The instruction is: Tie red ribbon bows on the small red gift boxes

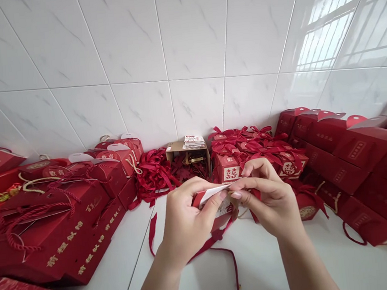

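My left hand point(187, 221) grips a small folded card point(208, 196), red outside and white inside, between thumb and fingers. At the card's right end, the thumb and index finger of my right hand point(271, 196) come together in a pinch; the exact contact is partly hidden. Under both hands sits a small red and white gift box point(224, 222), mostly covered by them. A dark red ribbon point(234, 265) lies loose on the white table point(201, 287) around this box, one tail trailing toward me.
Large red boxes with rope handles point(83, 216) are piled at left. At the back are loose ribbons point(155, 172), a cardboard box point(209, 162) bearing stacked cards point(193, 141), and ribbon-tied boxes point(231, 173). More red boxes point(351, 165) stand stacked at right. A tiled wall point(190, 48) rises behind.
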Demonstrator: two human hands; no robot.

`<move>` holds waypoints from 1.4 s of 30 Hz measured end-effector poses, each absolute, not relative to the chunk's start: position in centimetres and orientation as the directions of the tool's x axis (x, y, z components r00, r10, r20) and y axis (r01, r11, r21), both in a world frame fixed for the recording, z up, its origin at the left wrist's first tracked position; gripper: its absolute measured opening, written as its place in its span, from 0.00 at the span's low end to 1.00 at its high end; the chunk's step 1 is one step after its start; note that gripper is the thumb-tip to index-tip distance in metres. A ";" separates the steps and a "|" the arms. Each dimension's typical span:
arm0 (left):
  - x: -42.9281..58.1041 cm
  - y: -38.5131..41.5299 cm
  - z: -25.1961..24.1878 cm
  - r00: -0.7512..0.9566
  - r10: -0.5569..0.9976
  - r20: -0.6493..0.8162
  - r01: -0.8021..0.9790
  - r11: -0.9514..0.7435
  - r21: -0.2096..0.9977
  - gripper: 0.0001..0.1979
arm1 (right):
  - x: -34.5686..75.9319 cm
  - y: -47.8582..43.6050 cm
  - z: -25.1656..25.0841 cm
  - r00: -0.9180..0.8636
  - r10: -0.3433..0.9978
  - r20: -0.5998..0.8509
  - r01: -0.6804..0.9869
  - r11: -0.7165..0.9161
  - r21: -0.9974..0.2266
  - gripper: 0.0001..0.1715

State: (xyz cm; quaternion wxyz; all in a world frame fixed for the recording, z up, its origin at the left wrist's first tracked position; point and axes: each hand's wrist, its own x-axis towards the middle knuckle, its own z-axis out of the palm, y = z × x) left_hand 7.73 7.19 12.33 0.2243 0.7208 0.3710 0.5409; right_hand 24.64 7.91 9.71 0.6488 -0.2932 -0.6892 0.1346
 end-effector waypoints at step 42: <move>3.1 5.9 14.1 0.030 0.678 0.734 0.333 -0.699 0.633 0.03 | 25.0 8.1 10.1 0.103 0.610 0.786 0.096 0.780 -0.618 0.13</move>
